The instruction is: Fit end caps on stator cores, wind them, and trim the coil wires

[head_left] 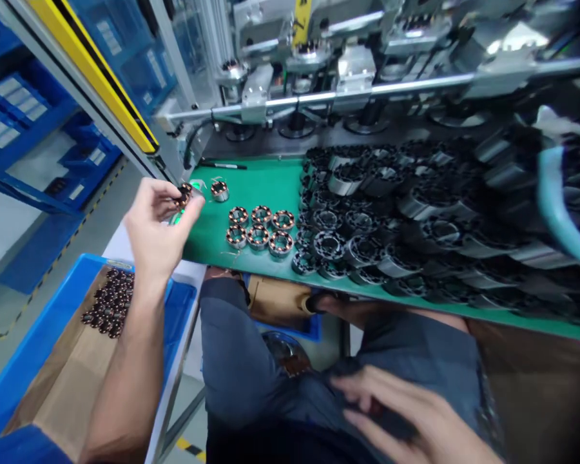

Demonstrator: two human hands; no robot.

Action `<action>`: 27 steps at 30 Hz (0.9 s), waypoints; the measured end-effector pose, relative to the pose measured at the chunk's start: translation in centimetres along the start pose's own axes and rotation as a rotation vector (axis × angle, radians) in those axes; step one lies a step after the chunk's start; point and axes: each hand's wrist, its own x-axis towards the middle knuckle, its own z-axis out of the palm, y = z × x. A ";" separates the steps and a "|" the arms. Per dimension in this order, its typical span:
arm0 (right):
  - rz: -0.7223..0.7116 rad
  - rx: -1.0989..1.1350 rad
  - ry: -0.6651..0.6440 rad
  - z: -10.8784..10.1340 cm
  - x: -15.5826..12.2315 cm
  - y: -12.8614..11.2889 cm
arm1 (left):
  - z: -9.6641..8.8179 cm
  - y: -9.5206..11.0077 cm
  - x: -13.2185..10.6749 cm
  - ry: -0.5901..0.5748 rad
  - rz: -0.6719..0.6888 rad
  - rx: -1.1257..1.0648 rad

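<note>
My left hand (157,222) pinches a copper-wound motor stator (184,194) between thumb and fingers, above the left end of the green work mat (265,183). Green light shows beside it. Close by on the mat stands a single wound stator (219,190) with loose wire ends. To its right, several wound stators (258,237) stand in two short rows. My right hand (406,409) is low over my lap, blurred, its fingers bent around something dark that I cannot make out.
Many dark, unwound stator cores (362,248) are stacked across the mat's right side. Machine fixtures (302,119) line the back behind a metal rail. A black pen (225,165) lies near the rear edge. At left, a blue bin (89,261) contains cardboard and wound stators. A pale blue curved handle (560,203) is at right.
</note>
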 end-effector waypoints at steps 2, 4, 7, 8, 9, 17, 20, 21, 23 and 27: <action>0.128 0.155 0.148 -0.2 1.5 -1.7 | -0.2 3.8 -4.2 -0.155 0.026 -0.265; 0.254 0.483 0.214 -0.2 3.2 -3.1 | 0.0 7.3 -8.4 -0.391 0.042 -0.446; 0.328 0.853 0.050 -0.1 4.9 -3.6 | 0.7 10.2 -13.0 -0.653 0.082 -0.573; 0.345 0.915 -0.009 -0.1 5.1 -3.5 | 1.0 10.5 -13.9 -0.684 0.100 -0.594; 0.360 0.956 -0.048 -0.1 5.1 -3.4 | 1.2 10.4 -14.5 -0.687 0.133 -0.607; 0.528 1.064 0.034 -0.5 3.6 -2.8 | 0.7 9.7 -13.2 -0.562 0.514 -0.324; 0.511 1.128 0.111 -0.7 3.5 -3.3 | 0.3 10.3 -13.2 -0.475 0.657 -0.234; 0.501 1.141 0.153 -0.8 3.5 -3.5 | 0.4 10.3 -13.5 -0.444 0.665 -0.189; 0.466 1.130 0.258 -0.9 3.4 -3.8 | 0.8 9.9 -14.8 -0.436 0.619 -0.117; 0.366 0.967 0.414 -0.9 2.8 -3.7 | 2.6 8.1 -18.2 -0.770 0.408 -0.178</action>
